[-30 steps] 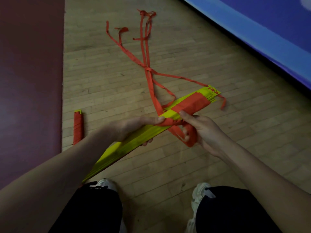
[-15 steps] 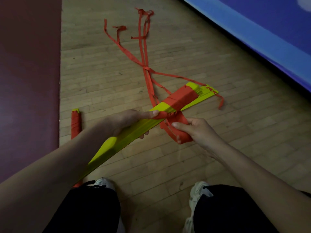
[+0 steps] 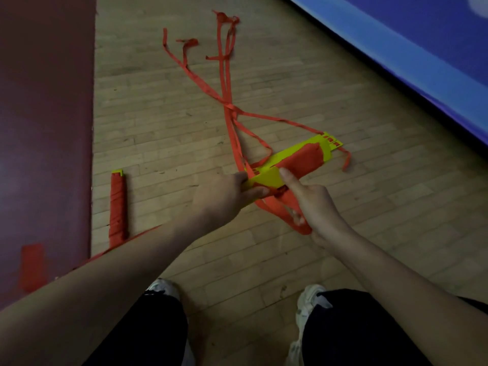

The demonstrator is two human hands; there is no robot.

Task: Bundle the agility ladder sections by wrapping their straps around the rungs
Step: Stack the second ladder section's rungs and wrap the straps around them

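A wooden floor (image 3: 158, 122) is seen from above, and over it, at the middle of the view, a stack of yellow rungs (image 3: 266, 178) is held slantwise off the ground. Well to the left of the rungs a maroon mat (image 3: 45, 128) is laid; well to their right a blue pad (image 3: 409, 48) runs aslant. Beyond the rungs the red straps (image 3: 227, 75) are trailed loose across the boards, and round the far half of the rungs a wrapped band (image 3: 301, 161) of strap is already wound. To the left of the rungs, beside the mat's edge, a finished bundle (image 3: 118, 207) is laid on the floor. The near part of the rungs is gripped by the left hand (image 3: 219, 199), fingers curled beneath. A slack loop of the straps, hanging under the rungs, is held in the curled fingers of the right hand (image 3: 314, 207). Half a second ago that hand was kept wholly below the rungs; now one straight digit is laid on their yellow face (thumb or forefinger cannot be told), and the rungs' near end, shown then, is hidden behind the left forearm.
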